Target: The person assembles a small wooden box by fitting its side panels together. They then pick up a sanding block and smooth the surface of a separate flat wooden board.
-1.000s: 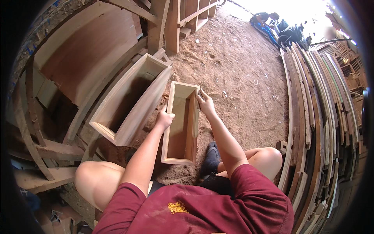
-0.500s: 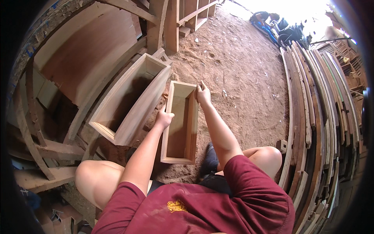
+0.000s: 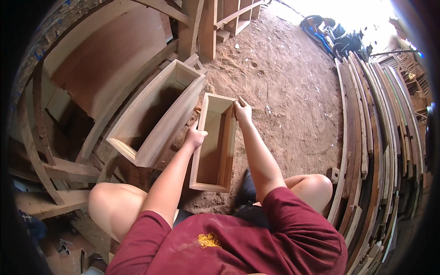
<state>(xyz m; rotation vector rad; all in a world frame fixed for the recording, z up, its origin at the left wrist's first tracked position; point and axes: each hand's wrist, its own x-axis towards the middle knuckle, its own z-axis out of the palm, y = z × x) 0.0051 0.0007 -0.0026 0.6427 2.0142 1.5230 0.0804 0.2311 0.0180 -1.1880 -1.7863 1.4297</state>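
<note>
Between my feet is a long, narrow wooden drawer box (image 3: 194, 172), its open top facing me and its inside bare. My left hand (image 3: 197, 136) grips its left side wall, thumb over the rim. Near the far right corner, my right hand (image 3: 243, 110) is closed on the other side wall. My fingers on the outer faces are partly hidden. Just left of it, apart from it, a larger pale wooden box (image 3: 172, 121) stands tilted with its open side up.
Wooden frames with a reddish panel (image 3: 110, 59) stand at left. Stacked planks (image 3: 353, 137) line the right side. A wooden shelf frame (image 3: 208, 32) rises at the back. A person beside a motorcycle (image 3: 339, 39) is at far right. Dusty, dirt-like floor (image 3: 284, 91) lies between.
The view has shifted slightly, so the surroundings sit a little further right. Both hands keep their hold on the drawer box, which has turned very slightly clockwise.
</note>
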